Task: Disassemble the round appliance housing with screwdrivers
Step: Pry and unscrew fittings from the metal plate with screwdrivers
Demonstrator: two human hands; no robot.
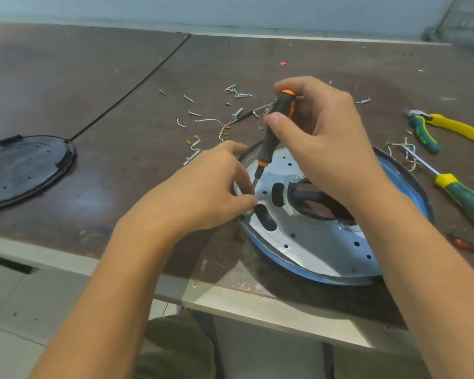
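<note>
Orange-handled screwdriver (272, 132) gripped in my right hand (326, 143), left hand (203, 187) pinching its tip on the round housing (312, 242) at the table's (121, 105) near edge — unscrewing (I judge); next, steady downward turning.

Your left hand (203, 184) and right hand (320, 138) are bare, as are both forearms down to the frame's bottom edge. At lower centre, you wear plain olive-green trousers (173, 348).
</note>
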